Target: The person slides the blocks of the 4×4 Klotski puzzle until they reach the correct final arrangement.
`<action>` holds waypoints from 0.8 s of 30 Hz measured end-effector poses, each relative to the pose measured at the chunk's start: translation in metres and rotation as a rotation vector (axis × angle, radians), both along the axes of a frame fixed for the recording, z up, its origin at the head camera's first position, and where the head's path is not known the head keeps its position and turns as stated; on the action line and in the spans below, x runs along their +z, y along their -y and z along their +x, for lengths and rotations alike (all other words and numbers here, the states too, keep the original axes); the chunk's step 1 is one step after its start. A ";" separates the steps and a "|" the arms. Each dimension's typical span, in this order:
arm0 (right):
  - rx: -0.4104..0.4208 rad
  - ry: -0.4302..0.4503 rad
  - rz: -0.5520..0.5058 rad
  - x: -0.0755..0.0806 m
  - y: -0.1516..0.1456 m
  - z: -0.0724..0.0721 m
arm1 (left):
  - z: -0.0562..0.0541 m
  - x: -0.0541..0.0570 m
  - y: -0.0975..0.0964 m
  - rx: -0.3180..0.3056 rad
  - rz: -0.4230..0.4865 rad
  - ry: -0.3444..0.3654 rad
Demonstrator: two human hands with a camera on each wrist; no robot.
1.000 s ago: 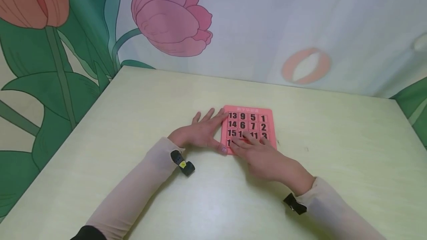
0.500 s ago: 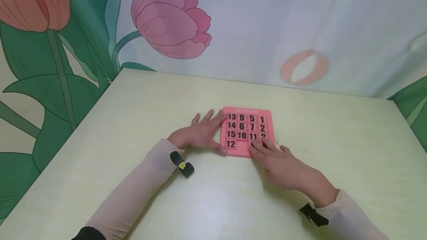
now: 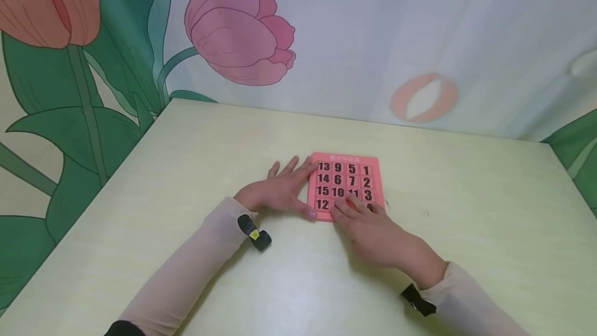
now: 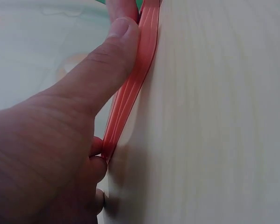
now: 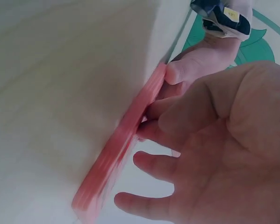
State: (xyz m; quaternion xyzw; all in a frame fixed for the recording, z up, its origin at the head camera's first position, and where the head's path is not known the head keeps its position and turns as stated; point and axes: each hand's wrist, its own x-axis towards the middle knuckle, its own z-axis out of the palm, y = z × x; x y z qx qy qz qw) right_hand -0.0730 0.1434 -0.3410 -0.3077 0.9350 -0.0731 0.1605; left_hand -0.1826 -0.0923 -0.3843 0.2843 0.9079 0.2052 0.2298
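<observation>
A pink number slide puzzle (image 3: 345, 158) with black-numbered tiles lies flat on the table. My left hand (image 3: 280, 191) is spread along its left side, thumb at the near left corner and index finger by the upper left edge. In the left wrist view the thumb touches the puzzle's pink side (image 4: 132, 86). My right hand (image 3: 380, 235) reaches over the near edge, its extended fingertips on the bottom row, right of the 12 tile (image 3: 322, 205). The fingers partly cover the 11 and 4 tiles and hide what lies between 12 and 4.
The pale wood-grain table (image 3: 261, 284) extends around the puzzle. Behind it hangs a backdrop (image 3: 336, 56) printed with flowers and leaves. Both forearms wear beige sleeves, with a dark wrist strap (image 3: 254, 233) on the left.
My right hand shifted right along the bottom row, uncovering a gap beside 12, then came back left, fingertips now over that spot. My left hand stays in place.
</observation>
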 end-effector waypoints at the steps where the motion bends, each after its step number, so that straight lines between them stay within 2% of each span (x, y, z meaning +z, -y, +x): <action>1: 0.001 0.002 0.004 0.000 0.002 0.000 | 0.000 0.000 0.000 0.001 0.002 -0.001; 6: -0.031 0.024 0.001 0.003 -0.002 0.003 | 0.001 0.000 0.001 0.004 0.007 0.005; 14: -0.128 0.093 -0.024 0.006 -0.016 0.017 | 0.000 0.000 0.003 0.007 -0.001 0.005; 24: -0.089 0.099 -0.070 0.001 0.000 0.016 | 0.000 0.000 0.002 0.001 0.008 0.015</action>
